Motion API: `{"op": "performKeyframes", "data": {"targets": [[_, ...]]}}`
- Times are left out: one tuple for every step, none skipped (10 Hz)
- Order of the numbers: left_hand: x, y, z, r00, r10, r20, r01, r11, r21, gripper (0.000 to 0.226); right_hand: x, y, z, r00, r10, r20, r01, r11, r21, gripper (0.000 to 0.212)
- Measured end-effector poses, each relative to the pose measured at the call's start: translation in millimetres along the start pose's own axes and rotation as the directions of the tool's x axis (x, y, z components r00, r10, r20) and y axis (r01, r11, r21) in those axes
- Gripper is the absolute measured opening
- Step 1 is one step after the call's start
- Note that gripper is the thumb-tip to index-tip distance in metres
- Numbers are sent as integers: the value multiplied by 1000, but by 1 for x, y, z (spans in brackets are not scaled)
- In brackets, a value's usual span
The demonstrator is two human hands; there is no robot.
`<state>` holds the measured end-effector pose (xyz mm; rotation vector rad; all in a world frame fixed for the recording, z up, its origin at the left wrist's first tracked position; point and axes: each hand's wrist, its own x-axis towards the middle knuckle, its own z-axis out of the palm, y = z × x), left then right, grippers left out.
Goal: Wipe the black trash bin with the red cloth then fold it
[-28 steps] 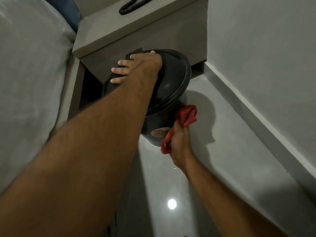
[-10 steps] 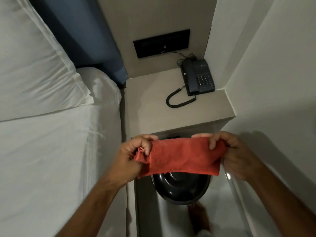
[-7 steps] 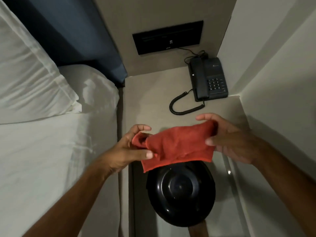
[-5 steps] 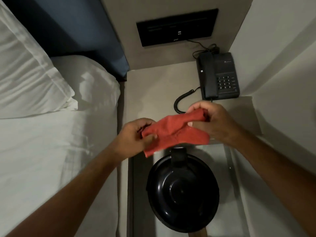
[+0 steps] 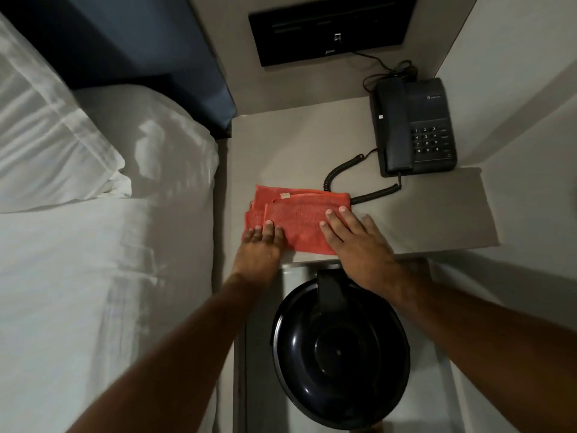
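Note:
The red cloth [image 5: 299,214] lies folded into a flat rectangle on the grey bedside table [image 5: 437,214], near its front edge. My left hand [image 5: 260,250] rests flat on the cloth's near left corner, fingers together. My right hand [image 5: 359,242] lies palm down on the cloth's right end, fingers spread. Neither hand grips it. The black trash bin [image 5: 340,351] stands upright on the floor just below the table's edge, seen from above with its round lid closed.
A dark telephone [image 5: 413,126] with a coiled cord [image 5: 346,179] sits at the table's back right; the cord ends beside the cloth. A black wall panel [image 5: 331,29] is behind. The white bed [image 5: 93,260] and pillow fill the left. A wall runs along the right.
The cloth was held up in both hands above the bin and folded. Now it lies on the bedside table with both hands pressing flat on it.

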<state>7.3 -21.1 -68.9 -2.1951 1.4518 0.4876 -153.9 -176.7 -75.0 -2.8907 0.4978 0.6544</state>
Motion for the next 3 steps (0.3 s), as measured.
{"op": "performKeyframes", "data": {"targets": [[2,13,-22,997,-64,47,66,997,-45,63,-3,-9,-15,998,40,46,-37,998,-59,80],[-2,11,-36,991,-87,97,95,992,-83,69,-8,-15,-35,991,98,89,-97,995,-7,91],[-17,5,-59,987,-159,5,159,983,-92,79,-18,-24,-57,981,192,-29,-189,978,93,94]]}}
